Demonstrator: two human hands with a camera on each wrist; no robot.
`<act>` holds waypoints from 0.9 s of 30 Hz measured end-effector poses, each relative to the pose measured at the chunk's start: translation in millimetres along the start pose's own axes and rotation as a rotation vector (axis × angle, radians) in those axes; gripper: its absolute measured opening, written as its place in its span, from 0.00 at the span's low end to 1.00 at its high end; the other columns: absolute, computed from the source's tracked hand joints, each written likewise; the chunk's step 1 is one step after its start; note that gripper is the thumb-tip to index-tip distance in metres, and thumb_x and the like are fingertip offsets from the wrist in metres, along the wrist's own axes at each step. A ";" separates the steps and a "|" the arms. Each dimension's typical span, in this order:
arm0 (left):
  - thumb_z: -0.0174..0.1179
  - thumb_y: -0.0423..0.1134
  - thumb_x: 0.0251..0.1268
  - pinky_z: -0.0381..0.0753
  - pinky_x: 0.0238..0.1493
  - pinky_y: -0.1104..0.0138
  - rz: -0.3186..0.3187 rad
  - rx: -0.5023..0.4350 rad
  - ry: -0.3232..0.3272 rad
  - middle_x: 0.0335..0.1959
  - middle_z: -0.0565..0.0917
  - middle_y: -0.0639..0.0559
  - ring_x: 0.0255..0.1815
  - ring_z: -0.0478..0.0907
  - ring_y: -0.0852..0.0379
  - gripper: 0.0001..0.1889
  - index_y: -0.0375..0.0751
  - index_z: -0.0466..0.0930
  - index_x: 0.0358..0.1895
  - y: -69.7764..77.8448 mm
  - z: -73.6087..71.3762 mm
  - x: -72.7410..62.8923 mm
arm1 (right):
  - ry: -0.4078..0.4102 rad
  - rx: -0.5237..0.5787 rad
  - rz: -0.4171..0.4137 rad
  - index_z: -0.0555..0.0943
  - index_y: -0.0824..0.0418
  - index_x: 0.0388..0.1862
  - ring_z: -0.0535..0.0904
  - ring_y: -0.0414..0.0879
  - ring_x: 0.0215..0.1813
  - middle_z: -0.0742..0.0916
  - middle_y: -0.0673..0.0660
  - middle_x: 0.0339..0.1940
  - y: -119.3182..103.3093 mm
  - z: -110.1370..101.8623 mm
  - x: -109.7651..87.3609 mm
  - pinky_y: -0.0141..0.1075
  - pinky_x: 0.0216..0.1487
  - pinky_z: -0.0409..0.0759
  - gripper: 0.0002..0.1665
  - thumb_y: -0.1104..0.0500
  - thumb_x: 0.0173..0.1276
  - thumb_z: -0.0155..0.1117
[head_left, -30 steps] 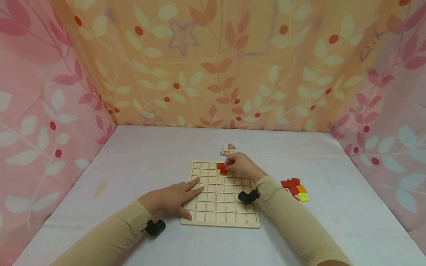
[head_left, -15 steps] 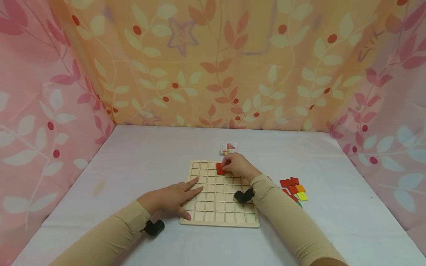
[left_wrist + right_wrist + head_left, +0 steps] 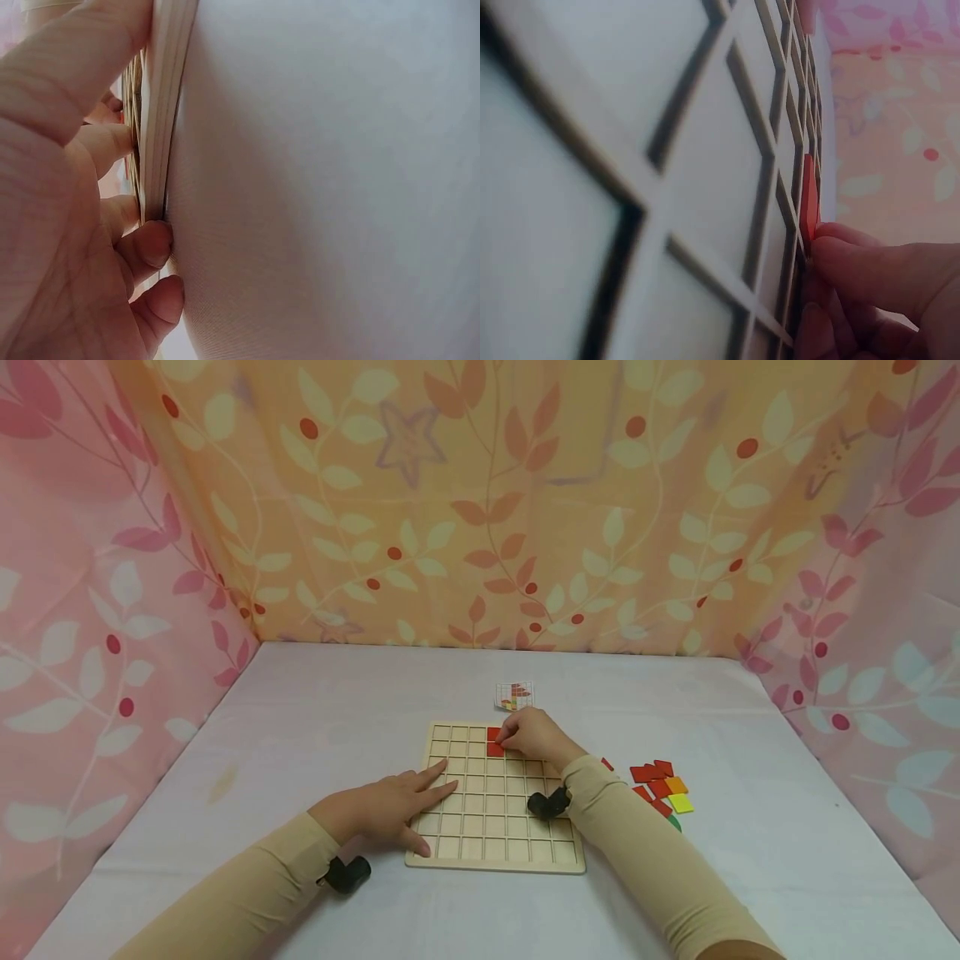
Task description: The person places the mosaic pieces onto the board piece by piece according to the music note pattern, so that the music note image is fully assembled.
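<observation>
A pale wooden board (image 3: 495, 827) with a raised grid lies on the white table. In its top row sits a red square tile (image 3: 493, 734). My right hand (image 3: 535, 734) pinches another red square tile (image 3: 493, 749) by its right side, directly below the first. In the right wrist view, the thumb and fingers meet at the edge of the red pieces (image 3: 808, 202), low over the grid. My left hand (image 3: 382, 806) rests spread on the board's left edge, thumb near the bottom corner. The left wrist view shows its fingers along the board's side (image 3: 161, 127).
Right of the board, partly behind the right sleeve, lie several loose red tiles (image 3: 645, 774), an orange tile (image 3: 677, 785), a yellow tile (image 3: 680, 803) and a green piece (image 3: 676, 821). A small printed card (image 3: 514, 695) lies behind the board. Patterned cloth (image 3: 480, 527) encloses the table.
The pinched red tile has shifted slightly left and lined up beneath the top red tile. The right hand moved with it; the left hand stays on the board.
</observation>
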State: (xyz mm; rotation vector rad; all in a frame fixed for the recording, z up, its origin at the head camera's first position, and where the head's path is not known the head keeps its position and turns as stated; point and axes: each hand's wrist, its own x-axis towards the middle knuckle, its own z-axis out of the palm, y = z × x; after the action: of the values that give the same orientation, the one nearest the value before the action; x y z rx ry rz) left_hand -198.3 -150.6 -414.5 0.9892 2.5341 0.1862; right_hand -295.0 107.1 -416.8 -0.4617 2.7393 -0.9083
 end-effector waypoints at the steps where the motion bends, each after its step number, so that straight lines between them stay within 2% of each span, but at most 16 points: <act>1: 0.55 0.69 0.45 0.55 0.64 0.50 -0.002 -0.001 -0.001 0.74 0.36 0.51 0.70 0.49 0.40 0.50 0.58 0.44 0.73 0.1 -0.2 -0.3 | 0.001 -0.008 -0.001 0.85 0.54 0.24 0.73 0.41 0.32 0.84 0.46 0.26 0.1 0.2 0.3 0.33 0.34 0.72 0.06 0.63 0.58 0.65; 8: 0.55 0.69 0.45 0.55 0.65 0.50 -0.007 0.010 -0.003 0.74 0.36 0.52 0.70 0.49 0.41 0.50 0.58 0.43 0.73 0.2 0.4 -0.3 | -0.031 -0.008 -0.009 0.85 0.53 0.28 0.74 0.42 0.33 0.84 0.46 0.28 1.8 -4.4 -0.7 0.34 0.36 0.73 0.05 0.62 0.60 0.63; 15: 0.55 0.69 0.45 0.55 0.64 0.50 -0.004 0.001 0.004 0.74 0.36 0.51 0.70 0.49 0.43 0.51 0.59 0.43 0.73 -0.4 2.2 1.5 | -0.035 0.043 -0.022 0.84 0.57 0.36 0.76 0.44 0.40 0.84 0.48 0.35 9.4 -27.9 -13.3 0.39 0.44 0.74 0.05 0.61 0.61 0.63; 23: 0.53 0.70 0.44 0.55 0.65 0.50 -0.002 0.018 0.009 0.74 0.35 0.52 0.71 0.49 0.42 0.51 0.60 0.42 0.73 -2.2 4.1 1.9 | -0.037 0.029 0.082 0.83 0.58 0.37 0.73 0.47 0.38 0.84 0.50 0.35 37.4 -55.2 -35.9 0.38 0.40 0.71 0.07 0.60 0.60 0.63; 27: 0.53 0.71 0.44 0.55 0.64 0.50 -0.002 0.019 0.009 0.74 0.35 0.52 0.71 0.49 0.42 0.51 0.60 0.41 0.73 -2.3 4.1 2.2 | -0.026 0.049 0.138 0.83 0.58 0.39 0.73 0.48 0.39 0.83 0.52 0.36 53.3 -65.1 -48.2 0.38 0.40 0.73 0.08 0.61 0.61 0.63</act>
State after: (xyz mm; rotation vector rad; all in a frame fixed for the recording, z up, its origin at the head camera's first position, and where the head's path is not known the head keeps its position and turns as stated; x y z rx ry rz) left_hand -199.5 -150.9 -419.6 0.9950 2.5494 0.1661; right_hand -281.8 200.2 -393.0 -0.2705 2.6801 -0.9248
